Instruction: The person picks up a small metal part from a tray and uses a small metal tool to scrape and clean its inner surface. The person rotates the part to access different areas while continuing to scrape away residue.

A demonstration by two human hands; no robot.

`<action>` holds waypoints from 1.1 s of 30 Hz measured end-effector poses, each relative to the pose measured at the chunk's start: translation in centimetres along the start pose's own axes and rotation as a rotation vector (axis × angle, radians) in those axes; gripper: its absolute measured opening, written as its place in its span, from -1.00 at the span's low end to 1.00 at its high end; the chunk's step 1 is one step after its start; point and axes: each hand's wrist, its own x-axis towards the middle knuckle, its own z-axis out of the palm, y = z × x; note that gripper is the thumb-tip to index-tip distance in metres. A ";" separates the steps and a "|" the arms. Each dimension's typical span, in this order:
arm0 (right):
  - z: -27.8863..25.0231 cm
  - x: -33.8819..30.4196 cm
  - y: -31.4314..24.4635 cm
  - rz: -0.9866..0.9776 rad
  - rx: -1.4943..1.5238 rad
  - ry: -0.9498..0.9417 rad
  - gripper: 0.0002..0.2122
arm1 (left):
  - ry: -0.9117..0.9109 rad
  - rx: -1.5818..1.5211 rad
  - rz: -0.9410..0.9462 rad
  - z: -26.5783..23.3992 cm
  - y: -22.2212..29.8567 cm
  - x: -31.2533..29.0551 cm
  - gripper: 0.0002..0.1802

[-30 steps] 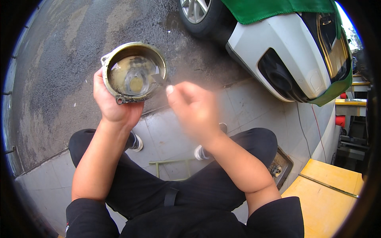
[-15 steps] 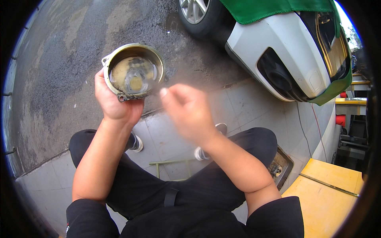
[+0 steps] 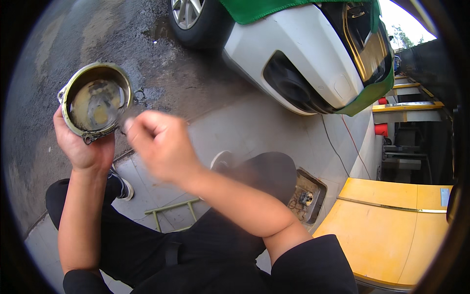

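A round, cup-shaped metal housing (image 3: 81, 111) with bolt lugs on its rim rests in my left hand (image 3: 88, 153). Its open side faces up, and the inside looks wet and stained, with cloudy brownish liquid at the bottom. My left fingers wrap round it from below, partly hidden. Just right of the rim hovers my right hand (image 3: 164, 147), thumb and fingers pinched together and smeared by motion. Whatever the pinch may hold is too blurred to make out.
A white car's bumper (image 3: 303, 59) with a green cover (image 3: 264, 9) stands ahead, its wheel (image 3: 196, 19) beside it. Low at the right are a tray (image 3: 318, 196) with a metal part in it and a yellow cabinet top (image 3: 382, 235). A green metal frame (image 3: 171, 208) stands between my legs.
The view has swung right, so the car, housing and hands appear farther left. My right leg has shifted. My left hand keeps its grip, and my right hand stays pinched by the rim.
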 end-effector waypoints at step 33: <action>-2.8 0.4 -0.3 -0.007 -0.255 -0.033 -0.73 | -0.289 0.385 0.105 3.7 0.8 -0.3 -0.18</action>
